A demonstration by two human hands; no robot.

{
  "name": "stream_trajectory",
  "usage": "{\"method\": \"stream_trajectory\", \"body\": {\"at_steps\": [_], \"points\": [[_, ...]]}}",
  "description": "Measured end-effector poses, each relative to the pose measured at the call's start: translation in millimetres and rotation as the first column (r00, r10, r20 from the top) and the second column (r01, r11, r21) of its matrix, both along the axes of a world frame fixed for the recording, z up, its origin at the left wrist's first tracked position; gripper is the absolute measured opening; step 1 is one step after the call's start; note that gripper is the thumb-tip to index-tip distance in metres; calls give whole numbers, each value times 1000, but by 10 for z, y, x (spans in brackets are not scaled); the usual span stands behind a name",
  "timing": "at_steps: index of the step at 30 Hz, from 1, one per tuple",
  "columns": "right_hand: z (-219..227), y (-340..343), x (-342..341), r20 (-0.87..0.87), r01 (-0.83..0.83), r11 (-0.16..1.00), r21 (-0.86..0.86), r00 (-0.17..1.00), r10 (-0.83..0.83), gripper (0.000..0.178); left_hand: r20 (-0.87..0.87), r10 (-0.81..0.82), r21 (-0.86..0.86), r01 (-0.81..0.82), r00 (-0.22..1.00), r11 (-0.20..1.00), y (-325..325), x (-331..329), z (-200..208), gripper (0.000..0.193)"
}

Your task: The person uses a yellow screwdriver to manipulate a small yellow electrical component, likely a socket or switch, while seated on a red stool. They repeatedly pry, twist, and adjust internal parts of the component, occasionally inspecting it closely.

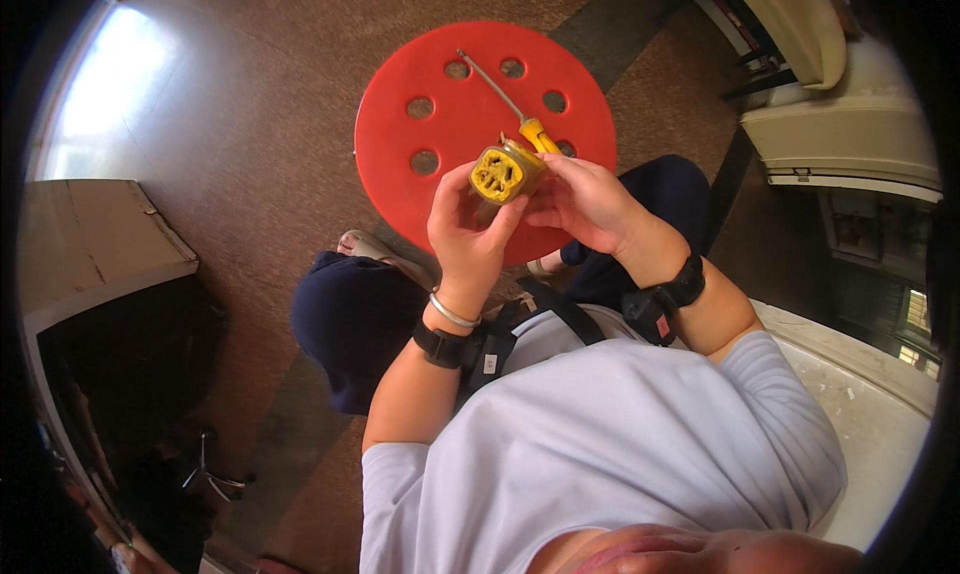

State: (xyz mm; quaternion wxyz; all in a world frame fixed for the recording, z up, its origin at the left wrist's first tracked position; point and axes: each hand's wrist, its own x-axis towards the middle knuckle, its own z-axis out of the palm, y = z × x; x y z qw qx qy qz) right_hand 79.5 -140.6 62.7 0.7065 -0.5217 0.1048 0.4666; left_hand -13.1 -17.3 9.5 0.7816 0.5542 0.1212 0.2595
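Note:
Above a red round stool top (390,139), both my hands hold a small boxy brown block with a yellow slotted end (498,175). Its yellow end faces up toward me; its exact kind I cannot make out. My left hand (470,214) is closed around its left and near sides, the thumb below the yellow face. From the right, my right hand (585,199) pinches it, the thumb along its upper right edge. A screwdriver (533,132) with a yellow handle and long metal shaft appears to lie on the stool, its handle end partly hidden by the block and my right hand.
The stool top has several round holes. A cream-topped dark cabinet (100,239) stands at the left, with a small metal stand (213,474) near it. Cream furniture (845,144) lines the right side. My knees flank the stool's near edge over a brown floor (250,104).

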Motion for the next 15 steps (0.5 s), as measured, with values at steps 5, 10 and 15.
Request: {"method": "stream_trajectory", "body": {"at_steps": [5,10,15], "points": [[149,-218,82,350,-84,982,-172,926,140,32,-19,29,23,-28,999,999,22,-22,-27,40],[-121,-486,196,828,224,812,-540,316,463,31,-14,57,173,-54,998,983,55,-28,-4,37],[-255,-436,140,838,299,789,-537,84,539,40,-28,64,260,-55,998,964,103,4,61,36]]}}
